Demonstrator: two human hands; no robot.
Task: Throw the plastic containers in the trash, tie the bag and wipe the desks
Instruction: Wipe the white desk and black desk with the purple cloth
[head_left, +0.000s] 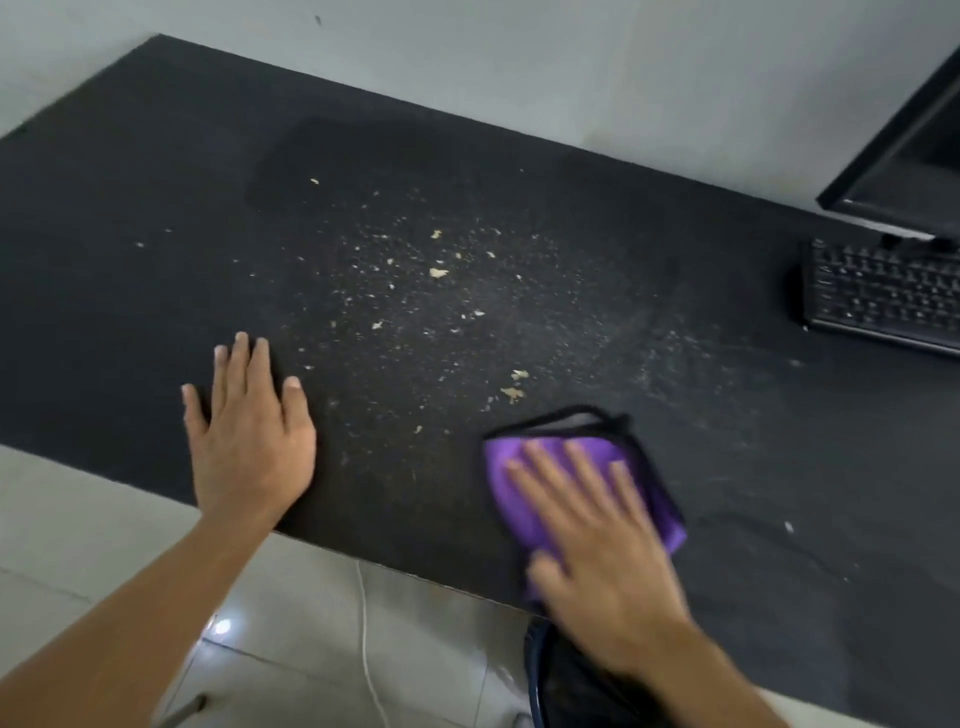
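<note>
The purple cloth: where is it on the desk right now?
In the head view the purple cloth lies near the front edge of the desk, pressed under the right hand, with crumbs just beyond.

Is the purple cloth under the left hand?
No, the purple cloth lies under the right hand; the left hand rests flat on the desk.

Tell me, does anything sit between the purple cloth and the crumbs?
Nothing visible does. The right hand presses the purple cloth just short of the crumbs; only bare desk lies between. The left hand and keyboard sit off to the sides.
</note>
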